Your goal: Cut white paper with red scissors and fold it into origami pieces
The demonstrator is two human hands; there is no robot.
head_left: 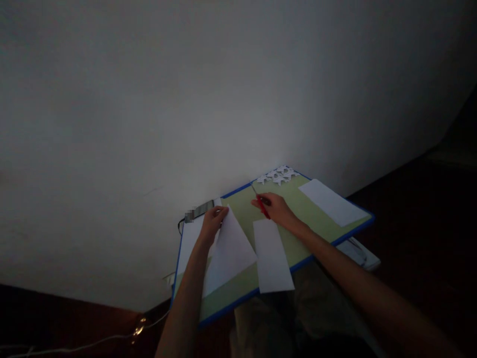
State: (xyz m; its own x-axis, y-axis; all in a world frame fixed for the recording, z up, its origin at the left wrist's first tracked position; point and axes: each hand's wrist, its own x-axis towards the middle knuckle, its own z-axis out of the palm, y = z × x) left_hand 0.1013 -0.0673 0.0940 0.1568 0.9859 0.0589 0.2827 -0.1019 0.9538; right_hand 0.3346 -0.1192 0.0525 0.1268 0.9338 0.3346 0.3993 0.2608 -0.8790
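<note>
A green board with a blue rim (320,238) lies tilted across my lap. My left hand (213,223) is closed on the top corner of a white paper folded into a triangle (228,253). My right hand (276,209) grips red-handled scissors (262,205), their blades pointing toward the wall. A narrow white paper strip (272,261) lies between my arms, just below the right hand.
Several small white cut-out paper shapes (278,175) sit at the board's far corner. Another white sheet (333,201) lies on the right side of the board. A dark phone (200,211) rests by the wall, and a cable (93,343) runs along the floor at left.
</note>
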